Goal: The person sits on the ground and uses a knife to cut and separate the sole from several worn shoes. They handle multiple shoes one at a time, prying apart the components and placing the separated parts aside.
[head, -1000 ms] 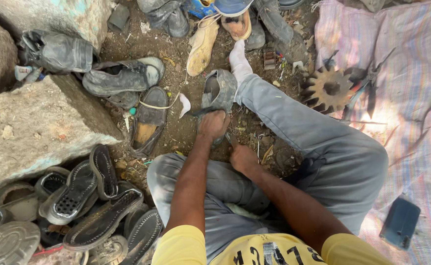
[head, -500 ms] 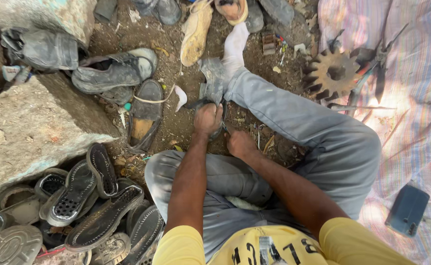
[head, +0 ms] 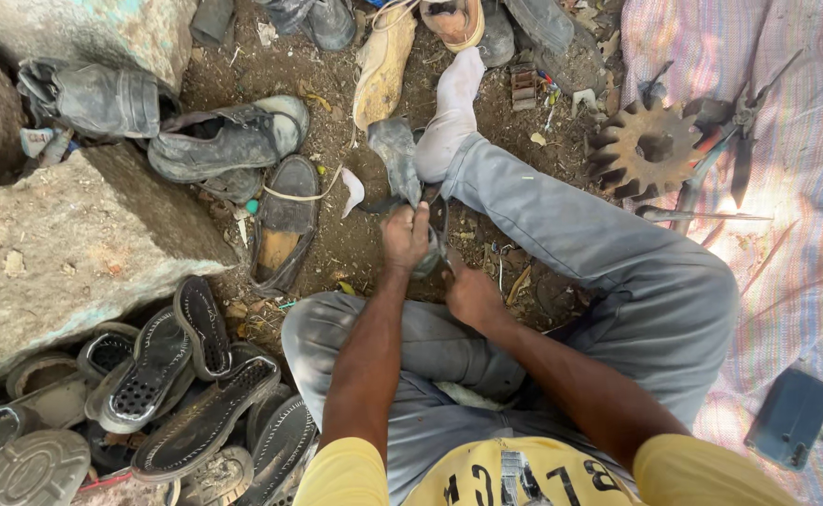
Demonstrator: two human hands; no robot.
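Dirt ground (head: 336,253) littered with scraps carries everything around you, and you sit on it with one leg stretched forward. At the far left a big rough stone block (head: 65,253) lies on the ground, with a worn grey shoe (head: 93,98) above it and a heap of dark rubber sandal soles (head: 177,394) piled at the bottom left corner. Just right of the block rest a battered grey shoe (head: 229,141) and a flat brown-lined shoe (head: 280,225) below it. A tan sole (head: 383,66) lies near the top edge.

At the middle, your left hand (head: 405,236) is curled with its fingers pressed around the lower end of a limp grey shoe upper (head: 395,159), which stands up from your grip beside your white-socked foot (head: 451,112). Your right hand (head: 472,298) sits just below and right of the left, fingers closed toward the same piece; what they pinch is hidden, so you cannot tell.

Further right a rusty toothed gear wheel (head: 644,150) lies at the edge of a striped pink cloth (head: 805,234), with pliers (head: 739,131) beside it. A dark blue phone (head: 791,417) rests on the cloth near the bottom right corner.
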